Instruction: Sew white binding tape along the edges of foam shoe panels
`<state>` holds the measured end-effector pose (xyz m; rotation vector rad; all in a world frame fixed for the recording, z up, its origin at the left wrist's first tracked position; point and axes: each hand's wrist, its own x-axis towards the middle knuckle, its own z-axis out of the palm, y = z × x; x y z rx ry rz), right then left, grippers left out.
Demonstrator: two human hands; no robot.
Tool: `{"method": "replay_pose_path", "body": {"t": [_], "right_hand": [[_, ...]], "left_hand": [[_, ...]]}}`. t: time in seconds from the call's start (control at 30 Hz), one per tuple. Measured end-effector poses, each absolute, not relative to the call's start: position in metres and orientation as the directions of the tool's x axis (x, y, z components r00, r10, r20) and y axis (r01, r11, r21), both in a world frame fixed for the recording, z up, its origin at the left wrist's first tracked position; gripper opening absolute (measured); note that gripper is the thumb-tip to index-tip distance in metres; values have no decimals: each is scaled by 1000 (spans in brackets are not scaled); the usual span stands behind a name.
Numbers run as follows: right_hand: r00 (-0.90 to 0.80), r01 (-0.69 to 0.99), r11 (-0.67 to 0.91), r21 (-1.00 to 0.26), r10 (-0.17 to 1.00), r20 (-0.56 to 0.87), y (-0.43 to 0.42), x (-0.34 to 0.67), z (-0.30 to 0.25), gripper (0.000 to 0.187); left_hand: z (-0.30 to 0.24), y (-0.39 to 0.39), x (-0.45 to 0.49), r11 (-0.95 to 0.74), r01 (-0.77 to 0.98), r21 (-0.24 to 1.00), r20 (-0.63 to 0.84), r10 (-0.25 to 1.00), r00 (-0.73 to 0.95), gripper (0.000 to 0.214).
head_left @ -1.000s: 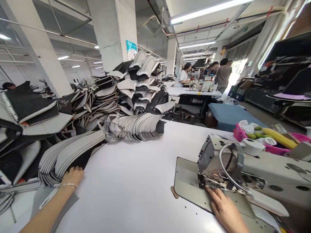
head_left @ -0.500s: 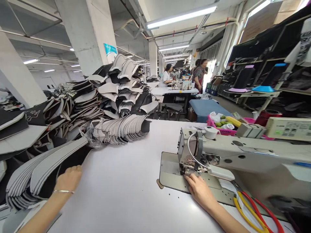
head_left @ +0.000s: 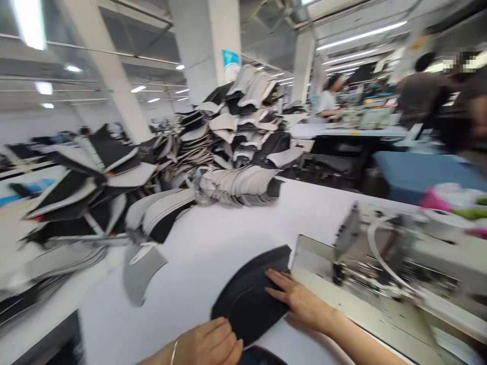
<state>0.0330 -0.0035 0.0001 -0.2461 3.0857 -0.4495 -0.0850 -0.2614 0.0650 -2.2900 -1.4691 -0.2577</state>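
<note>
A black curved fabric panel (head_left: 247, 299) lies on the white table to the left of the sewing machine (head_left: 380, 263). My left hand (head_left: 211, 342) is closed on the panel's near left edge, with a bracelet at the wrist. Pressed on the panel's right part is my right hand (head_left: 294, 299), its fingers spread and its thumb side hard to see. Another dark piece (head_left: 262, 356) shows at the bottom edge, partly cut off by the frame. The machine's needle area is blurred.
Stacked grey curved panels (head_left: 239, 185) stand at the table's back, with more grey-and-black panels (head_left: 163, 213) to the left. A single grey piece (head_left: 142, 274) lies closer. Behind rises a tall pile (head_left: 243, 121). Several people are farther back, near a blue-covered surface (head_left: 426, 172).
The view has swung left. My right hand has left the machine bed, and my left hand has come from the grey stack to the front. A black panel is now under both hands.
</note>
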Motion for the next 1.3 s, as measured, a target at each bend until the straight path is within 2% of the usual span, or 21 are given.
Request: {"method": "replay_pose_path", "body": {"t": [0.07,0.17,0.23,0.3,0.37,0.43,0.53,0.63,0.73,0.8,0.87,0.97,1.03,1.1,1.17,1.23,1.3], "right_hand": [[-988,-136,938,-318,-152,-26,4,29,-13,56],[-985,-172,944,-281,-170,33,14,21,-40,51],[-979,-196,957,-214,-181,91,19,15,-56,55],[-976,-193,970,-147,-175,132,21,8,-64,66],[-976,-180,978,-109,-165,140,20,1,-62,76],[-985,-150,983,-105,-139,106,16,-4,-49,80],[-996,-84,989,-125,-86,-13,6,-6,-21,79],[-992,-29,988,-150,-47,-121,-4,-3,1,78],[-985,4,977,-211,-32,-168,-7,1,7,77],[-985,17,966,-258,-28,-170,-6,4,5,76],[-987,13,955,-295,-34,-155,-5,7,1,71],[-992,-1,949,-316,-41,-121,-3,13,-3,60],[-994,-11,950,-311,-44,-100,-4,20,-3,57],[-995,-21,956,-292,-48,-85,-6,31,-2,53],[-997,-10,965,-261,-31,-76,-9,44,0,47],[-997,22,971,-236,5,-71,-11,59,2,41],[-998,36,968,-247,22,-56,-9,75,1,38]], "left_hand": [[69,-278,-100,-254,960,-122,444,851,281,37],[57,-323,-144,141,990,-2,514,850,-120,42],[46,-361,-180,453,891,17,374,824,-426,42],[34,-394,-213,702,709,-63,122,711,-693,51],[24,-416,-239,791,582,-188,-59,582,-811,66],[16,-423,-259,751,610,-252,-163,588,-792,73],[8,-416,-278,612,756,-234,-246,715,-655,68],[5,-405,-296,530,819,-221,-259,778,-573,63],[7,-390,-315,540,816,-206,-225,785,-577,57],[17,-371,-319,585,786,-199,-141,777,-614,48],[37,-339,-306,587,783,-207,43,805,-592,39],[82,-273,-250,454,845,-282,371,864,-340,34],[108,-223,-196,310,877,-367,442,887,-129,36],[118,-174,-141,149,885,-441,369,929,28,40],[110,-131,-94,-51,893,-446,168,976,139,32],[89,-97,-60,-210,913,-351,-21,976,216,26],[64,-73,-41,-277,933,-231,-151,957,247,23]]}}
